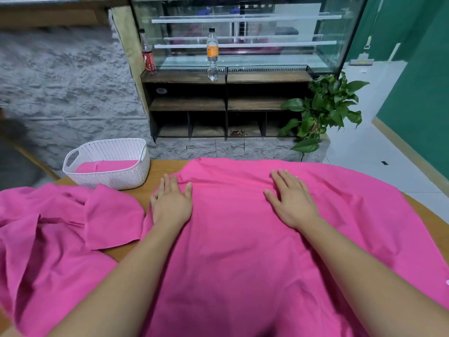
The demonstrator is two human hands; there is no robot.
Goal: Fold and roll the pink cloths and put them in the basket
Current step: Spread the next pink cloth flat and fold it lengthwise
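Your basket (114,177) is white with a woven, perforated pattern. The tucked cloth (109,165) inside the basket is plain pink, like the spread cloth (243,239) right of the basket and the crumpled cloth (48,239) in front of it. Your bench (162,170) is tan.

The spread pink cloth (243,251) is cut off at the bottom and right edges, so you cannot trace its near hem. The crumpled pink cloth (56,239) is cut off at the left and bottom edges. Together they hide most of the table (165,170).

The basket (109,177) wall hides all but the top of the rolled pink cloth (109,165) inside, so you cannot count the pieces.

The left hand (171,205) and right hand (291,203) lie palm down with their palms hidden. Both forearms are cut off at the bottom edge.

A dark shape (14,132) at the left edge is too blurred to identify. You cannot read the labels on the red-label bottle (148,58) or the orange-label bottle (212,51). The brown item (238,133) in a shelf cubby is too small to identify.
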